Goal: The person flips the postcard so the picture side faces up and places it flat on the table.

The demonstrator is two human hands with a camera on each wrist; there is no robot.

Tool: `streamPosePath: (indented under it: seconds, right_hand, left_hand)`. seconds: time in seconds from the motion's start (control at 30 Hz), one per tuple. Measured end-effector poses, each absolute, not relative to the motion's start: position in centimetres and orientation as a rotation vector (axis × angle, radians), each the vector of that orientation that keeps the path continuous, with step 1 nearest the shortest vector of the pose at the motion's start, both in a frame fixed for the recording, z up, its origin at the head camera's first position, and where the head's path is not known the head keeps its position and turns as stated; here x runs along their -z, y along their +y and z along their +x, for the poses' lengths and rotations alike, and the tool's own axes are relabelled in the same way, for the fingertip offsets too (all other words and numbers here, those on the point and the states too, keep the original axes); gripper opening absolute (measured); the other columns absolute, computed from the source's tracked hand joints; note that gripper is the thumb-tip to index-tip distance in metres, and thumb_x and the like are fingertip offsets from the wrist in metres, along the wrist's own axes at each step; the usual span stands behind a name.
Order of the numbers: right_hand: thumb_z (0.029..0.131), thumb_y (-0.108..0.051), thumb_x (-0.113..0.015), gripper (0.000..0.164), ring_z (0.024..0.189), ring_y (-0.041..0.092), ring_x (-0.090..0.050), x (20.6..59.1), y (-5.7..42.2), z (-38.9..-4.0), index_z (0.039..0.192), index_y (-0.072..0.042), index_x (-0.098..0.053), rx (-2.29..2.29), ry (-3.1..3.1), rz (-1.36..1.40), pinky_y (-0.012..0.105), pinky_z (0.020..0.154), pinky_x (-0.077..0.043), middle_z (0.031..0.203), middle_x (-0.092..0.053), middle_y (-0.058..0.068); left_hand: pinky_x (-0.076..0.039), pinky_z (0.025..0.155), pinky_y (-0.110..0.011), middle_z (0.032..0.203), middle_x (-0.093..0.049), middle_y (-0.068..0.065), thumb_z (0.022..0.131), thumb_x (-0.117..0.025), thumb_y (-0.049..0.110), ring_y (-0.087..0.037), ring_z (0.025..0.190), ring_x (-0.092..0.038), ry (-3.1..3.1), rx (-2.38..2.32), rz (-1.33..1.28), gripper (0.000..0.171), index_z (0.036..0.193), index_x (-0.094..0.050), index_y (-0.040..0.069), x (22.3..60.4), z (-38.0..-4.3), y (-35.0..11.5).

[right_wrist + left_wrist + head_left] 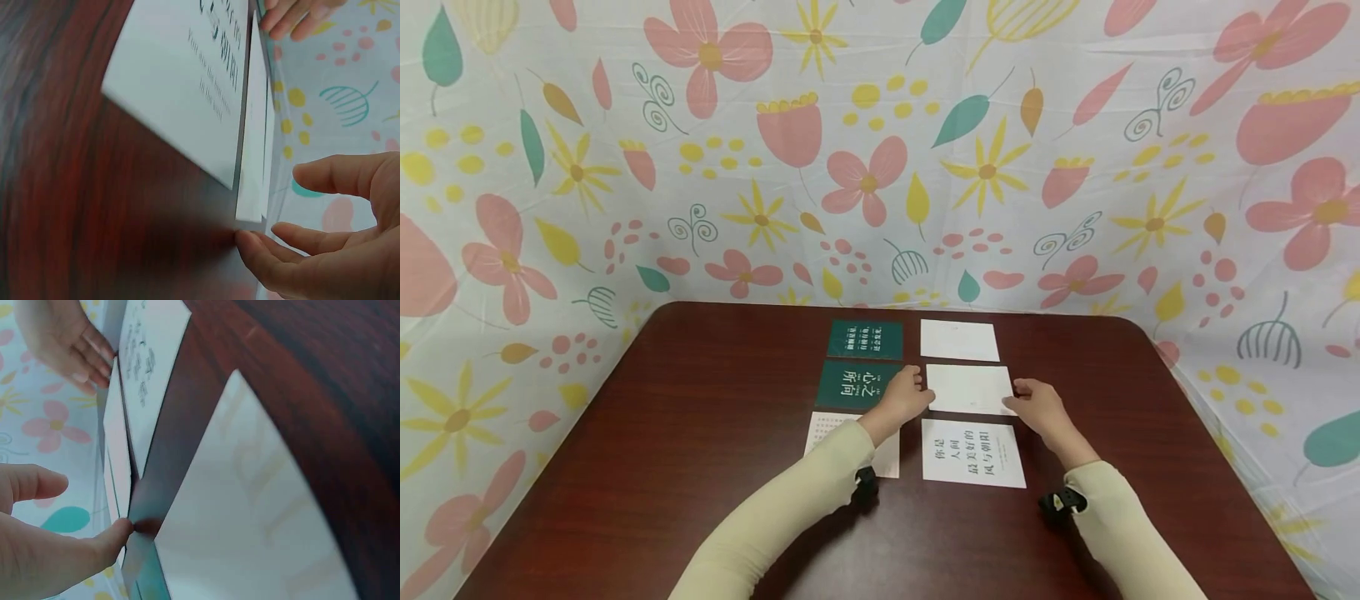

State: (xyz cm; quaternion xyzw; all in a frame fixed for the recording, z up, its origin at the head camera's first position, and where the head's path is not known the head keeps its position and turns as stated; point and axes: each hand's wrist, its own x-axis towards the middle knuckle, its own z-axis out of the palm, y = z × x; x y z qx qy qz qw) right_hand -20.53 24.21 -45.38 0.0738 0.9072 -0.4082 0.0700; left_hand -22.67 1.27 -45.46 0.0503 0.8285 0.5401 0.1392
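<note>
A blank white card [970, 389] lies flat in the middle of the right-hand column of cards. At its left edge is my left hand [904, 396], its thumb [119, 540] at the card's edge and the other fingers apart from it. My right hand [1041, 410] is at the card's right edge, with a fingertip [247, 240] close to the corner in the right wrist view; contact there is hard to tell. Both hands have loosely bent, spread fingers. Nearer to me lies a white card with dark printed characters [973, 452].
Beyond the middle card lies another white card [959, 341]. The left column has two dark green cards, one far [842, 340] and one middle [831, 383], plus a pale printed card [887, 458] partly under my left arm. A flowered cloth [880, 167] hangs behind the brown table [700, 400].
</note>
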Motion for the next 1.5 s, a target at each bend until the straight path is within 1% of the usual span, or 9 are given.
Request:
streamPosePath:
  seconds: [0.23,0.4,0.7,0.9,1.03,1.2,1.3,1.4,1.5]
  right_hand:
    - [0.093,-0.010,-0.054,0.053,0.123,0.046,-0.044,45.5,23.4,-20.8,0.136,0.017,-0.038,1.287,2.696,0.278,0.054,0.099,-0.039,0.133,-0.043,0.036]
    - [0.093,-0.008,-0.053,0.051,0.119,0.045,-0.047,45.4,23.4,-20.9,0.135,0.017,-0.039,1.351,2.648,0.302,0.052,0.097,-0.042,0.131,-0.045,0.036]
    - [0.094,-0.004,-0.051,0.047,0.116,0.042,-0.051,45.5,23.5,-21.3,0.136,0.016,-0.040,1.471,2.567,0.369,0.047,0.094,-0.047,0.130,-0.046,0.034]
    - [0.095,-0.004,-0.048,0.043,0.114,0.041,-0.054,45.1,23.5,-21.6,0.134,0.015,-0.044,1.565,2.554,0.415,0.044,0.092,-0.050,0.127,-0.048,0.033]
    - [0.097,-0.007,-0.046,0.042,0.113,0.038,-0.055,45.1,23.6,-21.8,0.134,0.012,-0.045,1.613,2.548,0.421,0.042,0.091,-0.051,0.128,-0.048,0.031]
    - [0.097,-0.011,-0.049,0.040,0.103,0.029,-0.060,45.5,23.7,-21.9,0.132,0.009,-0.049,1.655,2.575,0.433,0.026,0.075,-0.055,0.125,-0.051,0.027]
    - [0.097,-0.011,-0.049,0.040,0.101,0.028,-0.060,45.4,23.6,-22.0,0.132,0.008,-0.049,1.677,2.586,0.420,0.027,0.075,-0.055,0.123,-0.052,0.027]
    - [0.097,-0.012,-0.050,0.039,0.099,0.027,-0.061,45.4,23.6,-22.2,0.131,0.007,-0.051,1.691,2.611,0.415,0.026,0.070,-0.055,0.122,-0.053,0.026]
    - [0.096,-0.014,-0.051,0.038,0.095,0.023,-0.061,45.4,23.5,-22.5,0.130,0.003,-0.053,1.709,2.616,0.442,0.020,0.064,-0.053,0.122,-0.054,0.023]
  left_hand:
    - [-0.045,0.099,-0.040,0.138,-0.046,-0.026,0.091,-0.058,0.005,-0.036,0.126,-0.048,2.418,-1.592,0.129,0.061,0.143,-0.031,-0.010,45.7,-22.6,2.2]
    - [-0.050,0.092,-0.037,0.131,-0.051,-0.025,0.087,-0.061,0.003,-0.035,0.120,-0.052,2.397,-1.686,0.019,0.060,0.141,-0.036,-0.010,46.1,-23.0,2.1]
    - [-0.051,0.090,-0.036,0.124,-0.056,-0.020,0.090,-0.060,0.002,-0.032,0.116,-0.054,2.332,-1.749,-0.085,0.051,0.137,-0.044,-0.009,46.3,-23.3,1.5]
    - [-0.052,0.084,-0.031,0.107,-0.061,-0.014,0.087,-0.061,-0.001,-0.024,0.100,-0.058,2.378,-1.771,-0.110,0.038,0.125,-0.057,-0.008,46.0,-23.7,1.4]
    - [-0.051,0.076,-0.027,0.099,-0.060,-0.010,0.087,-0.061,-0.001,-0.018,0.089,-0.056,2.390,-1.794,-0.112,0.035,0.121,-0.061,-0.005,45.7,-24.0,1.3]
    - [-0.048,0.067,-0.023,0.091,-0.059,-0.007,0.086,-0.062,-0.001,-0.016,0.081,-0.055,2.398,-1.822,-0.107,0.035,0.120,-0.063,0.000,45.4,-24.1,1.1]
    - [-0.046,0.065,-0.022,0.089,-0.058,-0.006,0.085,-0.062,-0.001,-0.016,0.080,-0.055,2.412,-1.831,-0.105,0.036,0.121,-0.063,0.002,45.1,-24.1,1.0]
    - [-0.046,0.064,-0.023,0.089,-0.059,-0.007,0.085,-0.062,-0.001,-0.016,0.079,-0.055,2.434,-1.835,-0.103,0.036,0.121,-0.063,0.002,44.9,-24.2,1.0]
    - [-0.047,0.066,-0.023,0.090,-0.059,-0.007,0.085,-0.062,0.000,-0.016,0.080,-0.055,2.466,-1.830,-0.100,0.033,0.119,-0.064,0.001,44.9,-24.2,1.0]
